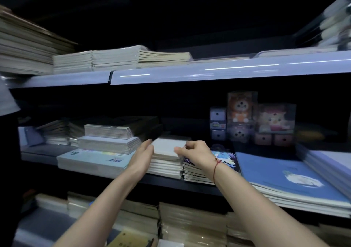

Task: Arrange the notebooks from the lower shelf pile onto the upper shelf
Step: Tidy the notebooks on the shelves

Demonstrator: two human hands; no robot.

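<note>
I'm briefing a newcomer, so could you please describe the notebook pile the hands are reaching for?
Find the middle shelf, under the pale upper shelf. The white notebook pile sits between the left hand and right hand. Its top cover is plain white, unlike the spiral notebooks on its right.

The upper shelf (pixel 190 72) is seen in a pale, glossy bluish white, and the notebooks on it (pixel 121 59) show cream page edges. The small pile of notebooks (pixel 167 152) on the lower shelf is covered in plain white. A thin red string bracelet (pixel 216 166) is worn on the right wrist. A blue cover with a white picture is shown on the large notebook (pixel 281 174). An orange and white plush toy (pixel 240 107) and a pink one (pixel 275 117) are kept in clear boxes.
</note>
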